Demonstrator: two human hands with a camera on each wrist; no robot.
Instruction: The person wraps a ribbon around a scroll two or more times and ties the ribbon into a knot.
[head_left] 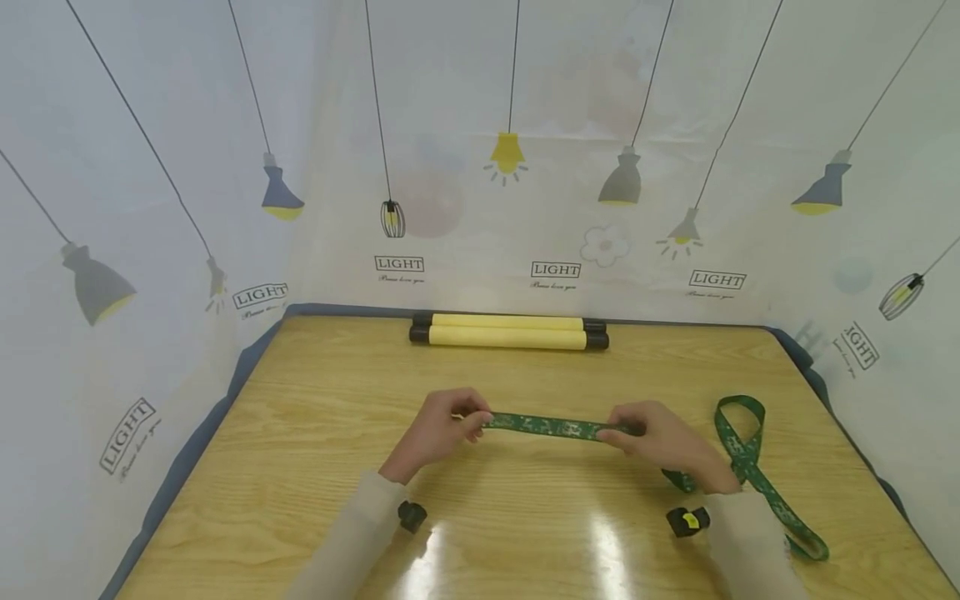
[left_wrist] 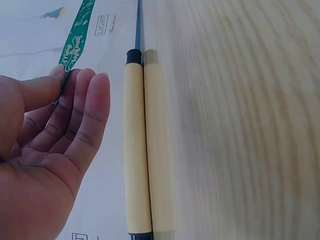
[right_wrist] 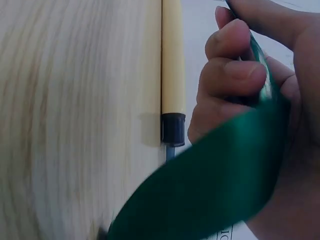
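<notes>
A green printed ribbon [head_left: 547, 426] is stretched between both hands above the wooden table. My left hand [head_left: 446, 425] pinches its left end between thumb and index finger. In the left wrist view, pale lettering shows on the ribbon [left_wrist: 76, 47] above that pinch. My right hand [head_left: 660, 437] grips the ribbon farther along, thumb on top and fingers curled. From this hand the rest trails to the right and lies looped on the table. Close to the right wrist camera, a blurred plain green stretch of ribbon [right_wrist: 210, 175] covers part of the right palm.
Two pale yellow rods [head_left: 510, 336] with black ends lie side by side at the table's back edge. Behind the wooden table [head_left: 337, 383] and at both sides hangs a white curtain [head_left: 480, 100] printed with lamps. A black wrist camera [head_left: 687, 522] sits by the right sleeve.
</notes>
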